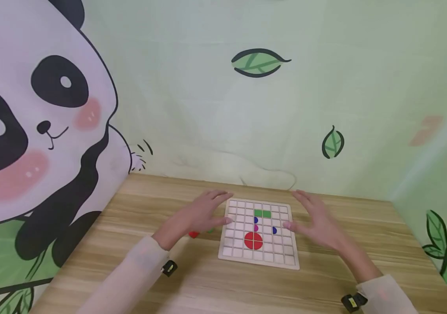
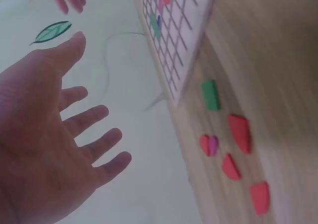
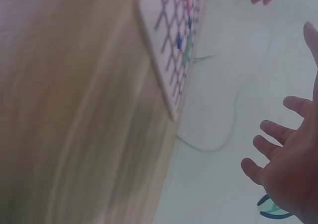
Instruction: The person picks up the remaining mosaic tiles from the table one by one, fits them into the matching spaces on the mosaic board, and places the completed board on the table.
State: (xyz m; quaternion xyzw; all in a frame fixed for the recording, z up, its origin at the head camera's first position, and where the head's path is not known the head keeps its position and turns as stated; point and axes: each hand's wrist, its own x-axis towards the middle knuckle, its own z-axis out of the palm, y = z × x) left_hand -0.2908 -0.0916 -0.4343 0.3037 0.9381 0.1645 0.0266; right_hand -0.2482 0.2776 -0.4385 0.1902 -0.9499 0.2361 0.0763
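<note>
A white square board [image 1: 259, 263] with a grid of raised cells lies on the table. On it are a red circle of quarter pieces [image 1: 249, 237], a green rectangle [image 1: 259, 213], a magenta piece [image 1: 256, 228] and blue pieces [image 1: 274, 230]. My left hand [image 1: 200, 213] hovers at the board's left edge, fingers spread and nothing held. Opposite it, at the right edge, my right hand [image 1: 319, 222] is likewise empty, palm facing inward with its fingers extended.
Left of the board, partly behind my left hand in the head view, lie loose pieces: a green block [image 2: 211, 95], a magenta piece [image 2: 213, 145] and several red ones [image 2: 240, 133]. The wooden table [image 1: 149, 270] meets a printed cloth wall [image 1: 192, 109] at the back.
</note>
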